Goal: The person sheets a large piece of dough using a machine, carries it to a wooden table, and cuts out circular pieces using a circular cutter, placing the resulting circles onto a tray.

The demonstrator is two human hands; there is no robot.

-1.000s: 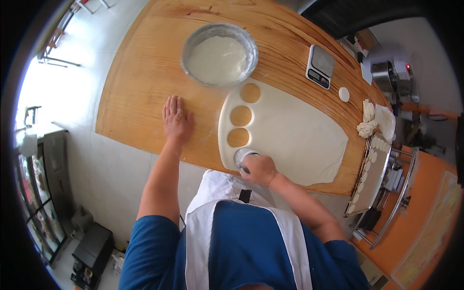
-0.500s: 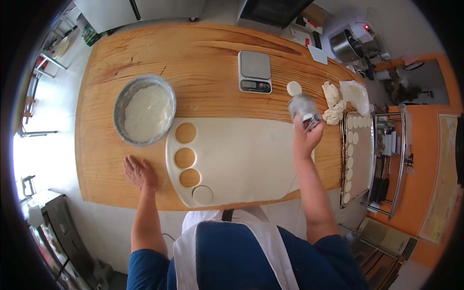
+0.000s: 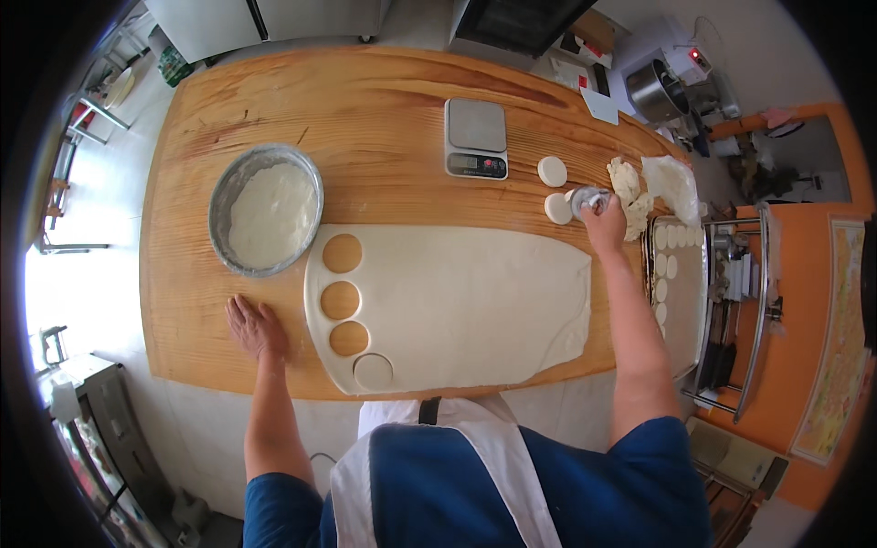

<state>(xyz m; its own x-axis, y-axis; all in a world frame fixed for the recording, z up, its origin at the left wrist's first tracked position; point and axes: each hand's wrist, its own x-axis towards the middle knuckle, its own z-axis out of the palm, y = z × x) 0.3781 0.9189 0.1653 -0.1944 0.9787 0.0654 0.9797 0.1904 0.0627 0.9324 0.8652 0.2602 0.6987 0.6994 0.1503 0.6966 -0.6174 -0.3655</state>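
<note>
A wide sheet of rolled dough (image 3: 466, 301) lies on the wooden table in front of me. Along its left side run 3 round holes, and below them a cut dough circle (image 3: 373, 372) still sits in the sheet. My right hand (image 3: 605, 224) grips a round metal cutter (image 3: 589, 200) beyond the sheet's far right corner. Right beside the cutter's rim lies a dough disc (image 3: 558, 208), with another dough disc (image 3: 552, 171) a little farther off. My left hand (image 3: 258, 327) rests flat on the table, left of the sheet, holding nothing.
A metal bowl of white flour (image 3: 312, 205) stands at the sheet's far left corner. Farther back sits a kitchen scale (image 3: 476, 137). Dough scraps (image 3: 625, 181) and a plastic bag (image 3: 673, 189) lie at the right, near a tray (image 3: 685, 301) holding several dough discs.
My right hand has turned and moved slightly right with the cutter. A second dough disc now lies on the table beside the cutter. My left hand stays flat in place.
</note>
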